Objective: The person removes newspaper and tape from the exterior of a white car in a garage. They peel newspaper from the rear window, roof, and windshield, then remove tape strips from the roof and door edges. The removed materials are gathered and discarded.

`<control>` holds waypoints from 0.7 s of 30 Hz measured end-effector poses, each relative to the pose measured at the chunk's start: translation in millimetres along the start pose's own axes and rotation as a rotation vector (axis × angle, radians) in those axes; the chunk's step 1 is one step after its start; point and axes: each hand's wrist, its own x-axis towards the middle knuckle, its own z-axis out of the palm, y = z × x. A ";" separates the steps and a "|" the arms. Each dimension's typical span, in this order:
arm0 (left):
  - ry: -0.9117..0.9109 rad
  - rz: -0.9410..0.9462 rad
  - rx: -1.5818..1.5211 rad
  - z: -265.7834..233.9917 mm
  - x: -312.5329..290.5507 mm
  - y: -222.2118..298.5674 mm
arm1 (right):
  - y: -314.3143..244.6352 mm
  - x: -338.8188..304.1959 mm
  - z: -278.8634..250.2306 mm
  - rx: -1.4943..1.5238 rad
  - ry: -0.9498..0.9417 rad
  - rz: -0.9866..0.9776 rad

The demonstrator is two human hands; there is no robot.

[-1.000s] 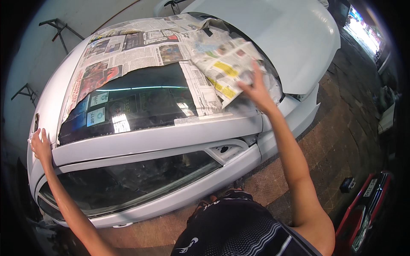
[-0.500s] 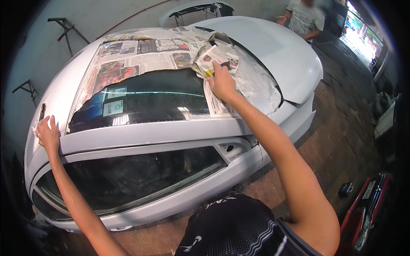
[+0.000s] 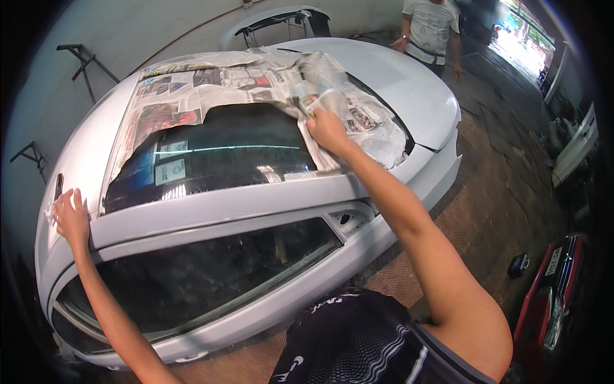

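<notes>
Newspaper [image 3: 224,93], its loose flap lifted and fanned out a second ago, now lies lower and bunched where the right hand [image 3: 329,132] pinches its edge. That sheet lies on top of the white car [image 3: 102,131], around the upper and right sides of a dark glossy panel [image 3: 224,141] and on toward the hood. The right fingers are closed on crumpled paper, the fingertips partly lost in its folds. Over at the car's left edge, the left hand [image 3: 71,217] is bent with fingers slightly apart; whether it grips anything I cannot tell, as the whitish bit beside it is too small to make out.

Columns of print and colour photos cover the paper, too blurred to read. Pale rectangular labels [image 3: 170,171] with writing show in the dark panel, stuck on or reflected, I cannot tell which. Farther off, a co-worker [image 3: 430,29] stands beyond the hood, head cut off by the upper edge. At lower right, a red car part [image 3: 536,307] bearing a lettered plate [image 3: 552,262] fades into the dark rim.
</notes>
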 end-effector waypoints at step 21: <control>-0.151 0.644 -0.698 -131.5 -105.4 180.7 | -8.5 -27.6 -140.6 -0.263 -0.055 -0.245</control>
